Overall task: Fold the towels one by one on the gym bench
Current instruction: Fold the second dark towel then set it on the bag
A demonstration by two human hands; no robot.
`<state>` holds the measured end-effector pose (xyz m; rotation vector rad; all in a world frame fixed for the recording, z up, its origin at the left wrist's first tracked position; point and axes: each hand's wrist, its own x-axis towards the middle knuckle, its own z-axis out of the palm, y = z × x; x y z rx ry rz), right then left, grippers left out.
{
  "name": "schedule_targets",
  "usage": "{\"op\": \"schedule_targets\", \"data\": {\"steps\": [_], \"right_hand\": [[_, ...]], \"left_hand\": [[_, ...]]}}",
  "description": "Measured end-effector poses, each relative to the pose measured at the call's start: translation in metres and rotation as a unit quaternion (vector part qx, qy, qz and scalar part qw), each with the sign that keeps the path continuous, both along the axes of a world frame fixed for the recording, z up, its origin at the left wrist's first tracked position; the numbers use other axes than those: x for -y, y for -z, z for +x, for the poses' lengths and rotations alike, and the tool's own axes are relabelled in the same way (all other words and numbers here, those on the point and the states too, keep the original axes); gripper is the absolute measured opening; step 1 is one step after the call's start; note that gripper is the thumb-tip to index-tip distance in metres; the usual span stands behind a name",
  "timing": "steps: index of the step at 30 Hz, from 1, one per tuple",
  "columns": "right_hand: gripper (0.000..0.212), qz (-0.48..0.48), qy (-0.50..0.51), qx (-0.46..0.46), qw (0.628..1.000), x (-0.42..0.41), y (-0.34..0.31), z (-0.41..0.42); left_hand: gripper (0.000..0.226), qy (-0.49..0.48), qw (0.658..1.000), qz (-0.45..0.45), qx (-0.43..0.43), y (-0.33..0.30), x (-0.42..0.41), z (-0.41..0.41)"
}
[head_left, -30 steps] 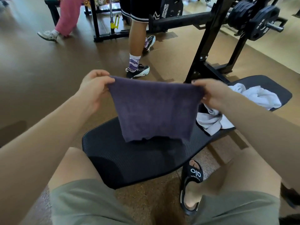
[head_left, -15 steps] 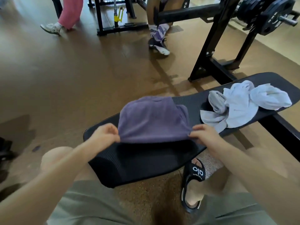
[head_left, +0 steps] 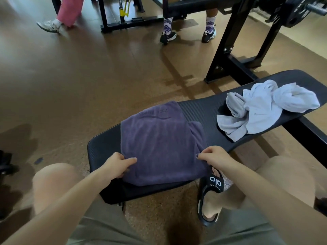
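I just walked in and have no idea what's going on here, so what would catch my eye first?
A purple towel lies spread on the near end of a black gym bench, with the person's left hand and right hand gripping its near corners. Farther along the bench to the right lies a crumpled heap of white and grey towels, not yet folded.

Single head-worn view, wide-angle — looking forward and down, close over gym bench (head_left: pixel 203 110), floor beyond
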<state>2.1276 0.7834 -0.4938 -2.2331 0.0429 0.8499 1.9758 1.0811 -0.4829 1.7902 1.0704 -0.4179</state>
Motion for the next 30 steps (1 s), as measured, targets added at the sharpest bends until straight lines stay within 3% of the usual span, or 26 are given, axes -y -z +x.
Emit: {"op": "schedule_targets", "data": {"steps": [3, 7, 10, 13, 15, 20, 24, 27, 30], "right_hand": [[0.015, 0.042, 0.039, -0.034, 0.998, -0.008, 0.0, 0.003], [0.015, 0.134, 0.096, -0.006, 0.986, -0.001, -0.01, 0.004], [0.016, 0.12, 0.053, 0.034, 0.991, 0.026, -0.01, -0.002], [0.025, -0.058, -0.086, -0.018, 0.994, 0.047, -0.002, -0.007], [0.028, -0.112, -0.116, -0.029, 0.986, 0.045, 0.001, -0.003], [0.027, -0.115, -0.115, 0.121, 0.979, 0.0, -0.009, 0.017], [0.034, -0.065, -0.085, 0.153, 0.982, -0.039, -0.007, 0.043], [0.042, -0.056, -0.043, 0.164, 0.984, -0.059, 0.005, 0.061], [0.031, -0.053, -0.008, 0.156, 0.986, -0.07, 0.011, 0.07]], "left_hand": [[0.013, -0.053, 0.998, -0.034, 0.029, -0.002, 0.0, 0.007], [0.012, -0.014, 0.974, -0.206, 0.094, -0.021, -0.003, 0.0], [0.034, 0.048, 0.949, -0.289, 0.118, -0.03, -0.006, -0.013], [0.034, 0.18, 0.956, -0.231, 0.018, -0.016, -0.017, -0.017], [0.042, 0.198, 0.968, -0.146, -0.045, -0.008, -0.02, -0.011], [0.035, 0.039, 0.999, -0.004, 0.025, 0.0, -0.01, 0.03], [0.066, -0.085, 0.993, -0.032, 0.076, 0.007, -0.012, 0.058], [0.076, -0.159, 0.981, -0.048, 0.096, 0.013, -0.02, 0.071], [0.044, -0.155, 0.979, -0.073, 0.114, 0.019, -0.021, 0.08]]}}
